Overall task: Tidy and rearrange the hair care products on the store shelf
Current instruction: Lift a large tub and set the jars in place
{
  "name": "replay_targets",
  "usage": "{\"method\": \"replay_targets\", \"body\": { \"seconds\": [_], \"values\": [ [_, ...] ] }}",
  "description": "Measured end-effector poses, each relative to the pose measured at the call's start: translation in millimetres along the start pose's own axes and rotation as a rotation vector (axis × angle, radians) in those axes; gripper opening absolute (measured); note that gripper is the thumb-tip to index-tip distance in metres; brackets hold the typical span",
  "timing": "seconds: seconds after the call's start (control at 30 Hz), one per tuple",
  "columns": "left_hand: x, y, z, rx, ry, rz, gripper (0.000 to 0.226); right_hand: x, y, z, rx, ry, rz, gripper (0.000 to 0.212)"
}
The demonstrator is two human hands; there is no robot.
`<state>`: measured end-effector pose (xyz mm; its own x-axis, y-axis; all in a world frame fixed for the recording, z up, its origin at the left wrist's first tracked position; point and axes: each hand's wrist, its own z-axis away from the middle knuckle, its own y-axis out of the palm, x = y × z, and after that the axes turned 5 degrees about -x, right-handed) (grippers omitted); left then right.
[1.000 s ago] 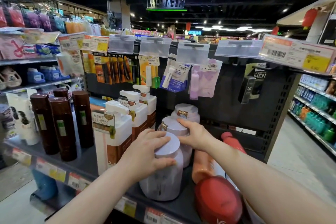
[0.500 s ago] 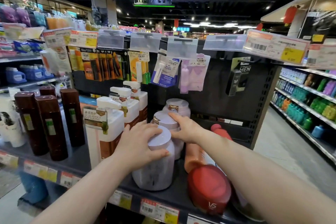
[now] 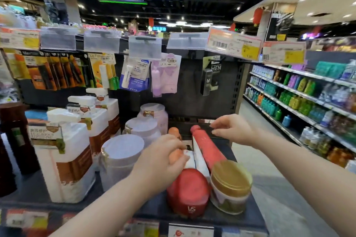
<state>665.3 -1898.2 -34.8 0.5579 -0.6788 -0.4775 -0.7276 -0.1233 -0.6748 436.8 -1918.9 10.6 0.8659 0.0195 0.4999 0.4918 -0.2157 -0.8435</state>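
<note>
In the head view, the left hand (image 3: 161, 159) was seen curled round the orange bottle (image 3: 174, 155), near the right end of the shelf (image 3: 38, 188) and just behind the red VS bottle (image 3: 187, 190) at the front edge. The right hand (image 3: 233, 131) was held just above the cap end of the long red bottle (image 3: 210, 148), which lay tilted with its cap toward the back of the shelf. Its thumb and forefinger were drawn close, but whether anything was pinched could not be told through the blur. A gold-lidded jar (image 3: 230, 184) stood at the front right corner, just beside the VS bottle. Pale-lidded jars (image 3: 123, 152) were ranged front to back, left of the orange bottle.

The step was judged to be the righting of the leaning bottles. The orange bottle would best be lifted clear before being turned, so that the jars were not knocked. The long red bottle would be better taken round its body than by its cap. The gold-lidded jar, so near the edge, should be left undisturbed.
</note>
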Motion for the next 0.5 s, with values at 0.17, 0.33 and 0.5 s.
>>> {"method": "replay_targets", "body": {
  "seconds": [0.17,0.33,0.5],
  "values": [
    [-4,35,-23,0.123,-0.074,-0.022,0.022,-42,7,12,0.054,0.199,-0.081,0.027],
    [-2,65,-48,0.203,-0.187,-0.079,0.04,-64,33,-3,0.104,0.248,-0.015,0.043],
    [10,94,-63,0.219,-0.248,-0.169,0.052,-74,57,-28,0.212,0.359,-0.14,0.082]
  ]
}}
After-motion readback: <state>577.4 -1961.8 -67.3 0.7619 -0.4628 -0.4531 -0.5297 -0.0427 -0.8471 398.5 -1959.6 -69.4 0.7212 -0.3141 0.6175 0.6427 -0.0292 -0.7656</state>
